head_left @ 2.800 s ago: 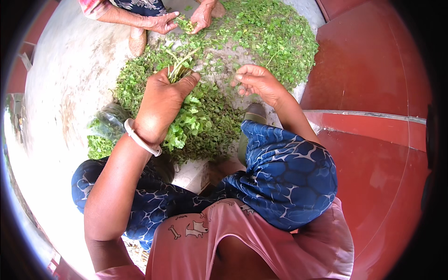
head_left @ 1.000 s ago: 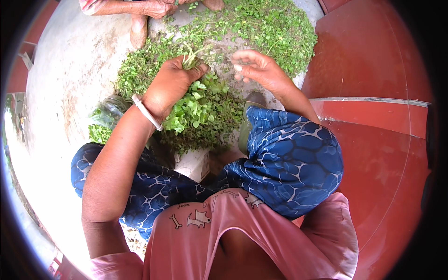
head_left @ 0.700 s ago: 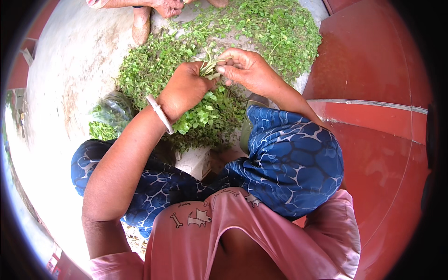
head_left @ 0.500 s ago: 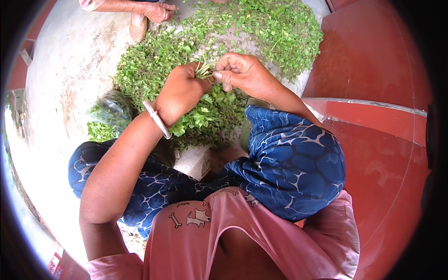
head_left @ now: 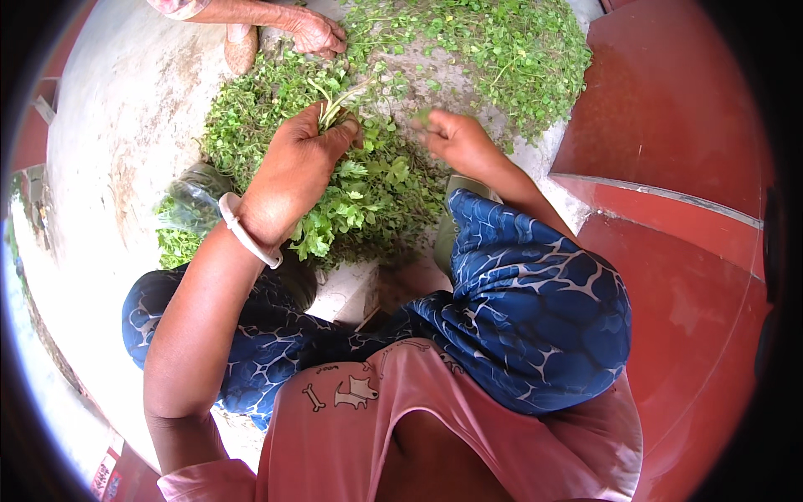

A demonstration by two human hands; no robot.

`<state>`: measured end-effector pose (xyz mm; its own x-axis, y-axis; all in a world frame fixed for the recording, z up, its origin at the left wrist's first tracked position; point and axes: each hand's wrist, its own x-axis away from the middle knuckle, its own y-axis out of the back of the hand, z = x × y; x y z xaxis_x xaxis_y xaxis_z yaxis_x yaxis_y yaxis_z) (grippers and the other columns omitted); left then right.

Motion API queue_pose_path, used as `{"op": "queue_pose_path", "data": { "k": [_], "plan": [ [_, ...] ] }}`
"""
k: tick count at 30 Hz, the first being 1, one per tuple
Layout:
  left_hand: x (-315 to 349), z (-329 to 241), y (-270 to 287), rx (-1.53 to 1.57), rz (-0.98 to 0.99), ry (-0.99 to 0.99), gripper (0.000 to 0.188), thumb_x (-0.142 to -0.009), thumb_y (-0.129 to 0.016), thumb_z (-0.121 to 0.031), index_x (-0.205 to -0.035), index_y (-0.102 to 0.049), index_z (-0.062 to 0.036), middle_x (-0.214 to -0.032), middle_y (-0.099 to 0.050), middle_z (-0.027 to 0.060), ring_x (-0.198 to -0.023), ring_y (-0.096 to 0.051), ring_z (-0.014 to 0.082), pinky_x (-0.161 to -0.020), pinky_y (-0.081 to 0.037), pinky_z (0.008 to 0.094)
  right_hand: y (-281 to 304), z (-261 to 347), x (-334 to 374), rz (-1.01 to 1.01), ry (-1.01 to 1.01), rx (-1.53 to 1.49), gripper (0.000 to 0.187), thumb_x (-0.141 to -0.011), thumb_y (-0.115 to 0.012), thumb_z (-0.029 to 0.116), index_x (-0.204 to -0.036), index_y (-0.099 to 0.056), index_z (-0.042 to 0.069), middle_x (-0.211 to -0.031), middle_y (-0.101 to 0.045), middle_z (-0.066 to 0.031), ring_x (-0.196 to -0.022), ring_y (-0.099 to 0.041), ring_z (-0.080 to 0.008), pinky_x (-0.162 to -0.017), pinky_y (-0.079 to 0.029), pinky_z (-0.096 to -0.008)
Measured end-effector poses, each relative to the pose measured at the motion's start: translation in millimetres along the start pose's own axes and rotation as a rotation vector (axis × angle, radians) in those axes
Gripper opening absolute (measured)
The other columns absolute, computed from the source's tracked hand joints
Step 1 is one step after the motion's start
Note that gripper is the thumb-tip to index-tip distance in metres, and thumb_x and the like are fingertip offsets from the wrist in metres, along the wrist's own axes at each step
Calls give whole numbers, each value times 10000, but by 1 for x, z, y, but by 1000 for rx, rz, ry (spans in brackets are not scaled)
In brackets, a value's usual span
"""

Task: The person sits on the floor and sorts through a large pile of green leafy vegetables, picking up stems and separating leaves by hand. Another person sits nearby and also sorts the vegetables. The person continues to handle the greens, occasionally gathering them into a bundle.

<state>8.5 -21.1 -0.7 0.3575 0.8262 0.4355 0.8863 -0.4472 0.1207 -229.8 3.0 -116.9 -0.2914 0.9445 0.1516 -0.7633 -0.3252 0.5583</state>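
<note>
My left hand [head_left: 305, 155] is closed round a bunch of leafy greens [head_left: 355, 197]. The pale stems stick up past my thumb, and the lobed leaves hang below the fist. A white bangle [head_left: 242, 227] circles my left wrist. My right hand [head_left: 460, 144] is apart from the bunch, on its right, above the loose greens. Its fingers are smeared by motion. A blurred green bit shows at the fingertips, too indistinct to name.
Loose greens [head_left: 527, 67] lie spread over the concrete floor [head_left: 109, 151]. Beside my left knee is a clear plastic bag [head_left: 196, 197] with greens. Another person's hand [head_left: 318, 35] reaches into the far side of the pile. Red panels [head_left: 669, 109] stand on the right.
My right hand has left the stems and moved right. My left hand has shifted slightly left with the bunch. The other person's hand has moved right and down to the greens.
</note>
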Motion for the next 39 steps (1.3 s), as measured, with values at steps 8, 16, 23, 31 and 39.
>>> {"op": "queue_pose_path", "data": {
  "k": [8,16,23,31,39],
  "plan": [
    [7,-6,7,112,-14,3,135,-949,-498,-174,-954,-531,-43,-787,-600,41,-679,-569,99,-574,-491,244,-68,-56,0,167,213,621,185,-783,-512,140,-928,-621,109,-1001,-515,-132,-1013,-527,-311,-833,-450,-411],
    [11,-6,9,-4,-34,-78,194,-932,-531,-178,-983,-546,9,-815,-574,18,-721,-518,90,-664,-431,251,-54,-61,-6,165,64,523,337,-722,-604,44,-1047,-626,133,-1115,-539,-93,-1031,-527,-323,-854,-453,-379],
    [14,-4,15,-122,-105,-156,225,-919,-548,-184,-954,-549,39,-756,-591,35,-705,-467,86,-657,-411,262,-20,-65,7,107,-58,16,251,-834,-595,50,-1084,-600,20,-986,-648,-102,-871,-620,-216,-759,-489,-319],
    [13,14,4,-115,-62,-201,171,-840,-639,-121,-887,-591,36,-668,-596,63,-618,-492,113,-602,-442,305,10,1,20,282,-201,-490,241,-888,-612,154,-1069,-594,-4,-885,-631,-26,-740,-563,-88,-651,-458,-245],
    [10,25,-8,-465,47,-248,178,-834,-635,-157,-926,-620,-5,-659,-575,106,-602,-510,151,-602,-449,309,26,57,20,475,-198,-462,198,-898,-597,180,-1002,-617,12,-806,-620,-19,-664,-532,-75,-599,-433,-220]
  ]
}}
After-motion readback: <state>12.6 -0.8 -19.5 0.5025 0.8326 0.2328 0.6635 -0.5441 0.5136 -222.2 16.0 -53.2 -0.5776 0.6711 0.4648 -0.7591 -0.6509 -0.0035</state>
